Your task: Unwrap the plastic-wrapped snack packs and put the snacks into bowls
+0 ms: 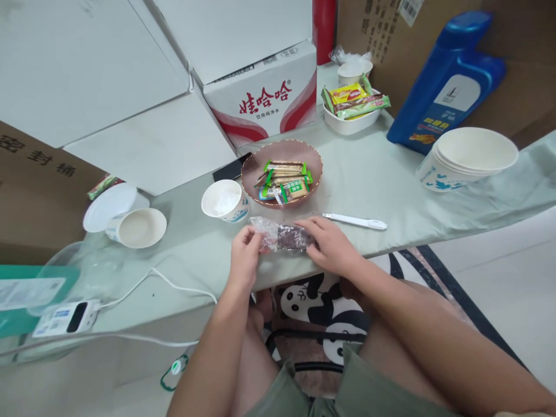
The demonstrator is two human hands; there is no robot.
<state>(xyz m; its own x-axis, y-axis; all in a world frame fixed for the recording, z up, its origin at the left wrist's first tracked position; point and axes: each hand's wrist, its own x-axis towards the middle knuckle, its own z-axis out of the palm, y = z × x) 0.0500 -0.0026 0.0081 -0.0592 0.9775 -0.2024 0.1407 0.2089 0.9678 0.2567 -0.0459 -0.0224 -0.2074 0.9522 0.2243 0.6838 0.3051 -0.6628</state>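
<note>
2 hands on my feed: by the table edge (284, 269), the left hand (245, 252) pinches a clear wrapper (267, 233), the right hand (332, 244) grips the dark bar (292, 237) still inside; I can't make out any tear. Beyond, packaged snacks (293, 188) lie in a pink bowl (289, 152).

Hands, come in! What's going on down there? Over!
Left hand pinching clear wrapper. Right hand holding wrapped dark bar. Slim white tool to the right, not in the way.

The dark bar (292, 237) lies sideways, its right end between the right fingers (313, 227), its crumpled clear wrapper (268, 233) pinched by the left fingers (246, 234).
</note>
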